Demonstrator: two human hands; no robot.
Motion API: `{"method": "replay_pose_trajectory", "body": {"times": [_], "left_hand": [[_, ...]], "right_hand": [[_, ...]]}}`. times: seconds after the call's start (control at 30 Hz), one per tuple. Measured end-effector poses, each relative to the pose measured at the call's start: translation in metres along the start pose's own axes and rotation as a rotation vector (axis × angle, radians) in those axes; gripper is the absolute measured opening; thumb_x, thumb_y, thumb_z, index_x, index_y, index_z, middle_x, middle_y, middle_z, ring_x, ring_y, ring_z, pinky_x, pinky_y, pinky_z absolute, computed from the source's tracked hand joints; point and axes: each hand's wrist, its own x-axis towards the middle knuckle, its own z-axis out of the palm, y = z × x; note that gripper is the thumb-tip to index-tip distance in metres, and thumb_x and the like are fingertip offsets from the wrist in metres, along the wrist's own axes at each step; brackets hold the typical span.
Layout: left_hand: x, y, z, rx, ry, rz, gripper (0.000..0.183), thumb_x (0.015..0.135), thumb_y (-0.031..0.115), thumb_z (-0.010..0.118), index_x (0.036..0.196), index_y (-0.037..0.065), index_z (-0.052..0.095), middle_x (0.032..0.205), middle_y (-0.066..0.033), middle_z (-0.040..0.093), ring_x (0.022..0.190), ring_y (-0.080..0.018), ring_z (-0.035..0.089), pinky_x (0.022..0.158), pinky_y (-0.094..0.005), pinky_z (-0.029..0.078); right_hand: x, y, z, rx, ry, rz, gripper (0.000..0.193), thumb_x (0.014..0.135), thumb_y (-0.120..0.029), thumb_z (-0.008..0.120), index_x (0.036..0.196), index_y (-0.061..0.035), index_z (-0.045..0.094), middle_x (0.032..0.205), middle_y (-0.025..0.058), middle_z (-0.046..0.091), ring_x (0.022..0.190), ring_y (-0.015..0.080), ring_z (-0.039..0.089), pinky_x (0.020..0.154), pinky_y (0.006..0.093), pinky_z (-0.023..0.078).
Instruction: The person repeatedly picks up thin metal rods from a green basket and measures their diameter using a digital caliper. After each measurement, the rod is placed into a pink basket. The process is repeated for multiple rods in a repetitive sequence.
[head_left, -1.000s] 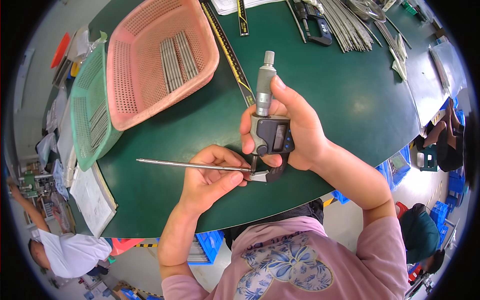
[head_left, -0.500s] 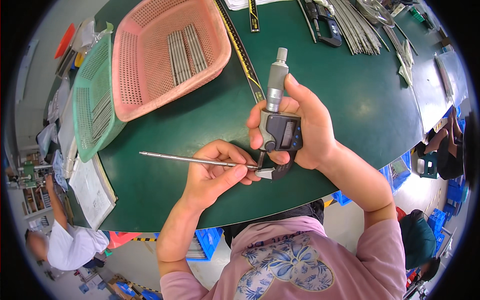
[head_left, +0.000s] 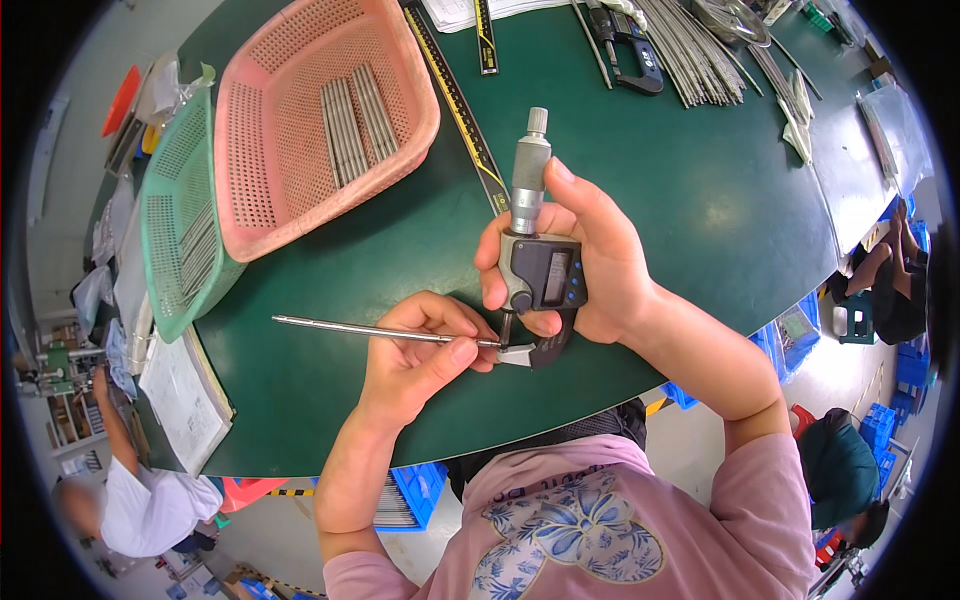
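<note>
My left hand (head_left: 422, 345) pinches a thin metal rod (head_left: 340, 327) near its right end, between thumb and fingers. The rod's other end points left over the green table. Its right end lies at the jaws of a digital micrometer (head_left: 540, 272); whether both jaws touch it is too small to tell. My right hand (head_left: 600, 262) is wrapped round the micrometer's body, with the thumb against the grey thimble, which points away from me. The small screen and blue buttons face up.
At the far left, a pink basket (head_left: 228, 170) holds several rods beside a green basket (head_left: 165, 305) with more. A steel ruler (head_left: 455, 100) lies beyond my hands. Another micrometer (head_left: 640, 65) and a rod bundle (head_left: 690, 60) lie at the back right. Papers (head_left: 185, 400) rest left; co-workers sit both sides.
Both hands, the rod and the micrometer have shifted slightly left in the picture. The table and baskets shift left too, as the view turns a little. The grips look the same.
</note>
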Motion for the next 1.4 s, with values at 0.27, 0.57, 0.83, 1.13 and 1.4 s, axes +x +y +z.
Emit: {"method": "replay_pose_trajectory", "body": {"times": [0.27, 0.57, 0.83, 1.13, 1.4], "left_hand": [[-0.009, 0.016, -0.013, -0.007, 0.131, 0.069, 0.011, 0.08, 0.006, 0.052, 0.088, -0.001, 0.05, 0.084, -0.0141, 0.059, 0.08, -0.0191, 0.059, 0.068, -0.0287, 0.049], [-0.044, 0.123, -0.125, 0.89, 0.928, 0.566, 0.023, 0.072, -0.001, 0.041, 0.092, 0.002, 0.052, 0.071, -0.002, 0.054, 0.051, -0.0036, 0.037, 0.044, -0.018, 0.028], [-0.045, 0.158, -0.231, 1.55, 0.681, -0.203, 0.032, 0.056, -0.01, 0.045, 0.079, 0.0, 0.065, 0.086, -0.014, 0.063, 0.081, -0.0243, 0.059, 0.074, -0.032, 0.044], [-0.016, 0.172, -0.201, 1.6, 0.727, 0.216, 0.023, 0.068, -0.001, 0.051, 0.088, 0.0, 0.061, 0.086, -0.0145, 0.062, 0.079, -0.0271, 0.061, 0.071, -0.033, 0.047], [0.106, 0.131, -0.099, 1.459, 0.408, -0.277, 0.026, 0.074, 0.024, 0.062, 0.077, -0.002, 0.061, 0.067, -0.0119, 0.06, 0.057, -0.0203, 0.058, 0.051, -0.0297, 0.045]], "right_hand": [[0.004, 0.002, 0.007, 0.098, 0.018, 0.02, 0.071, 0.084, -0.061, 0.021, 0.086, 0.0023, 0.053, 0.066, 0.0138, 0.058, 0.038, 0.0157, 0.045, 0.034, 0.0217, 0.036], [0.001, 0.007, 0.014, 0.063, 0.065, -0.036, 0.064, 0.085, -0.056, 0.025, 0.085, 0.0017, 0.052, 0.066, 0.0167, 0.055, 0.039, 0.0188, 0.043, 0.037, 0.0266, 0.036], [0.004, 0.007, 0.009, 0.033, 0.08, -0.073, 0.062, 0.084, -0.055, 0.026, 0.084, 0.0012, 0.052, 0.066, 0.0158, 0.055, 0.039, 0.0187, 0.043, 0.037, 0.0262, 0.036], [0.006, 0.008, 0.003, 0.031, 0.071, -0.042, 0.059, 0.083, -0.053, 0.032, 0.087, 0.0019, 0.053, 0.068, 0.0158, 0.056, 0.04, 0.0192, 0.044, 0.039, 0.0273, 0.038], [0.005, 0.009, 0.0, 0.038, 0.056, -0.036, 0.048, 0.081, -0.044, 0.037, 0.089, 0.0011, 0.054, 0.069, 0.0151, 0.057, 0.041, 0.0184, 0.045, 0.04, 0.0273, 0.037]]}}
